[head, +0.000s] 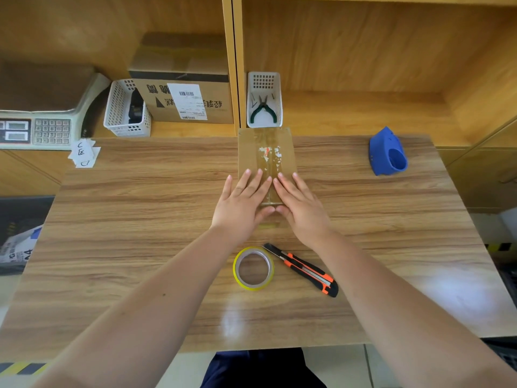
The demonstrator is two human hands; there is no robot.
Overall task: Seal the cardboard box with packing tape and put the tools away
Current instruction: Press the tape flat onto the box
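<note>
Scale (36, 127): one, far left on the shelf, with number keys on its front.
Paper slips (84, 154): a small pile just in front of the scale; I cannot count them.
Left basket (126, 110): one white basket on the shelf, with something dark inside that I cannot make out.
Big box (184, 99): one brown box on the shelf beside that basket, with a white label on its front.
Table (140, 219): one wooden table, wide from left to right.
Left hand (242, 204): flat and open, fingers spread, pressing down on the near left part of the small box. It grips nothing.
Tape roll (254, 268): one yellow roll, lying flat on the table, close to the person, between the two arms.
Small box (267, 158): one flat brown box in the middle of the table. Its long side runs away from the person, toward the shelf. A shiny strip of tape runs along the top the same way.
Right basket (264, 100): one white basket just behind the small box, with one pair of green pliers (263, 110) inside.
Right hand (300, 205): flat and open too, pressing the near right part of the small box. The thumbs meet at the near edge.
Knife (302, 270): one orange and black cutter, just right of the tape roll, slanted, with its blade end pointing up and left.
Blue holder (387, 152): one, far right on the table, well apart from the rest.
</note>
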